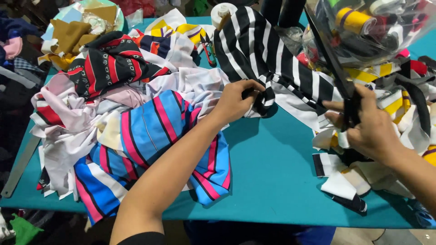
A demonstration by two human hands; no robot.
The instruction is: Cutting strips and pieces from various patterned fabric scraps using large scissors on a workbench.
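Fingers (249, 87) of left hand (234, 102) curled shut, pinching edge of black-and-white striped cloth (272, 59) near counter middle. Fingers (334, 119) of right hand (370, 127) closed round handles of black scissors (338, 72), blades angled up toward far right corner, lying against striped cloth's right side.

Teal counter (272, 172) bare along near edge between the two forearms. Striped cloth draped from far edge down toward centre, stretched between both hands, lower fold bunched under left hand.

Big fabric heap over left half of counter: blue piece with pink and black stripes (150, 136) hanging toward near-left edge, under left forearm; white and pale pink pieces (63, 131) at left edge; black-and-red patterned piece (109, 59) further back on top of heap.

Clear plastic bag (372, 31) at far right corner, holding thread spools, one yellow (354, 19). Below it, along right edge, pile of cut scraps (399, 104) in white, yellow, black, red. White and black offcuts (340, 181) on counter just below right hand, near right near corner.

Mustard-brown cloth (72, 34) on round pale tray at far left corner. White roll (222, 11) at far edge, just left of striped cloth. Small red-handled snips (209, 52) lying between heap and striped cloth. Metal ruler (20, 168) sticking off left edge.
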